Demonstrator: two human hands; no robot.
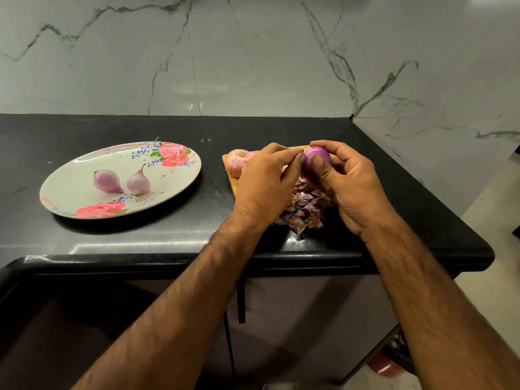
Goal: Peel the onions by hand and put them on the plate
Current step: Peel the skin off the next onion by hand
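A purple onion sits between my two hands above the wooden board. My right hand grips it, thumb across its front. My left hand pinches at its left side with fingertips touching it. An unpeeled pinkish onion lies on the board, partly hidden behind my left hand. Two peeled pale purple onions rest side by side on the oval floral plate at the left.
A heap of dry onion skins lies under my hands near the front of the black counter. The counter's front edge and rounded right corner are close. A marble wall rises behind.
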